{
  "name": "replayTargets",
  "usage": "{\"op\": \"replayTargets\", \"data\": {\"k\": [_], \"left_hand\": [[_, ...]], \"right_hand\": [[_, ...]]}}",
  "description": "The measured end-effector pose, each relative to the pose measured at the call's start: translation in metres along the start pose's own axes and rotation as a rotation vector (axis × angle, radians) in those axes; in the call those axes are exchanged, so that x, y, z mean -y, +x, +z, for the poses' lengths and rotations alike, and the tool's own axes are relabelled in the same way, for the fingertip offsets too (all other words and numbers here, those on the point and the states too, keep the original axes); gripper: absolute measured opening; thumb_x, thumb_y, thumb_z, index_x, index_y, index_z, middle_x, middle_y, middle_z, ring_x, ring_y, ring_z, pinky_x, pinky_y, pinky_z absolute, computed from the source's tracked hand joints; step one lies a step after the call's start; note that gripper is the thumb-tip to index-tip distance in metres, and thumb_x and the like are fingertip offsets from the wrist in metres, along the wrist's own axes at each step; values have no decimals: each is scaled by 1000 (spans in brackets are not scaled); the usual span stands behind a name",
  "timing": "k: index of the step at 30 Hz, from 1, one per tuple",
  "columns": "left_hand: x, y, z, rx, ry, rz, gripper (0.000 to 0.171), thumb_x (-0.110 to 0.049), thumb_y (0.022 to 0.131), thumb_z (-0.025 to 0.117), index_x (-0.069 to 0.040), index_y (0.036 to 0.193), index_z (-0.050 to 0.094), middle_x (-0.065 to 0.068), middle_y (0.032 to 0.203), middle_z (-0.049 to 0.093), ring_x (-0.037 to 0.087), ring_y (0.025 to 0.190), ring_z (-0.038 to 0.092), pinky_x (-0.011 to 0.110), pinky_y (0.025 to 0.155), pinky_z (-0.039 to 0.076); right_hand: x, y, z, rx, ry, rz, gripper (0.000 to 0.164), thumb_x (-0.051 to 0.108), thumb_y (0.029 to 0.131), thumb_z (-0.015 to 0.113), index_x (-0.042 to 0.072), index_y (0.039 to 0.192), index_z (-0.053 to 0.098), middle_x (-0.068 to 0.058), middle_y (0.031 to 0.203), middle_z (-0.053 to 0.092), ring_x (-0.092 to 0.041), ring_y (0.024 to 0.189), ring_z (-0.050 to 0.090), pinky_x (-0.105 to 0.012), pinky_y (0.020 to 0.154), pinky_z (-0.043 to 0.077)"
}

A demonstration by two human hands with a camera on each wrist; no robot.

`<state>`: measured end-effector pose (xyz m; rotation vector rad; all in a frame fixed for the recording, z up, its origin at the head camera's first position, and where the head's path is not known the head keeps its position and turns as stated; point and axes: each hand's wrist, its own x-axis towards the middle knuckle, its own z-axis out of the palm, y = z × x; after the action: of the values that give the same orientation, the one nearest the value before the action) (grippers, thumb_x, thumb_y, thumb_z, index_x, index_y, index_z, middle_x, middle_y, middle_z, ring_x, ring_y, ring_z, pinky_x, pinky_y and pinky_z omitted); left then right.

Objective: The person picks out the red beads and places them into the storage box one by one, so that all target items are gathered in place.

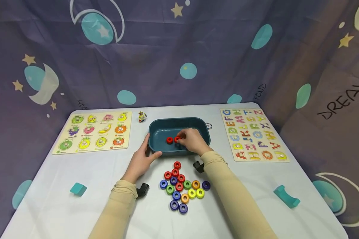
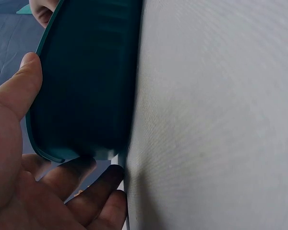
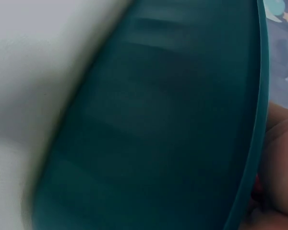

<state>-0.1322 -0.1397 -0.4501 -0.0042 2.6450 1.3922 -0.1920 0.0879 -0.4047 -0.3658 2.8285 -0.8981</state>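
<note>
A dark teal tray [image 1: 164,123] stands on the white table, with a red ring [image 1: 169,140] lying on its floor. My right hand [image 1: 193,141] reaches inside over the front rim and pinches another red ring [image 1: 176,139] beside the first. My left hand [image 1: 139,163] rests against the tray's front left corner, thumb at the front wall and fingers along the left end. In the left wrist view, the left thumb [image 2: 26,84] touches the rim and the fingers are spread loosely. The tray wall hides most of the right hand in the right wrist view.
Several coloured rings [image 1: 179,187] lie in front of the tray. A fruit puzzle board [image 1: 95,132] is at left, a letter board [image 1: 251,132] at right. A small figurine [image 1: 142,117] stands behind. Near the front lie a teal block [image 1: 78,189] and a teal arch [image 1: 286,196].
</note>
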Motion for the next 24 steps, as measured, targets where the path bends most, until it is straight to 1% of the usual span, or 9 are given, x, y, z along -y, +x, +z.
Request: {"op": "replayTargets", "data": {"k": [3,6,8,13,19,22,24], "left_hand": [[-1,-1,0,1,0,-1,92,-54,84,66,-48,150,3,0,160,23,25,144,32,48,117,29],[-1,-1,0,5,0,1,92,-54,85,66,-47,151,3,1,160,22,25,144,32,49,117,29],[-1,-1,-1,4,1,-3,92,-55,85,66,-47,151,3,1,160,22,25,144,32,49,117,29],[-2,-3,0,-2,0,-9,92,-55,85,65,-45,152,3,1,160,24,26,144,33,50,117,29],[-2,-4,0,3,8,-8,92,-55,85,65,-46,152,2,1,159,26,26,145,32,51,117,28],[0,-3,0,-1,16,2,92,-56,85,64,-47,151,1,2,158,29,26,144,34,51,116,29],[1,-2,0,-1,18,5,92,-57,85,64,-47,151,1,2,158,29,26,143,34,51,116,29]], "right_hand": [[0,-1,-1,5,-20,11,27,17,90,68,7,115,69,-6,106,70,-18,96,64,-33,85,55],[1,-3,-2,6,-30,19,29,15,90,67,6,117,68,-8,111,70,-20,100,65,-34,88,55],[3,-5,-3,-5,-30,11,28,16,90,67,7,117,68,-7,111,70,-19,99,65,-34,87,55],[6,-16,-9,-61,2,-35,25,16,90,67,9,114,70,-3,103,71,-15,90,63,-31,81,55],[13,-45,-15,-111,92,-116,21,16,89,68,12,110,71,1,101,69,-9,85,62,-26,78,55],[14,-62,-12,-113,137,-153,20,16,88,70,14,108,71,2,103,70,-5,84,63,-21,77,55],[12,-73,-8,-97,155,-153,19,16,87,71,15,106,72,3,101,69,-4,83,62,-19,75,54]]}}
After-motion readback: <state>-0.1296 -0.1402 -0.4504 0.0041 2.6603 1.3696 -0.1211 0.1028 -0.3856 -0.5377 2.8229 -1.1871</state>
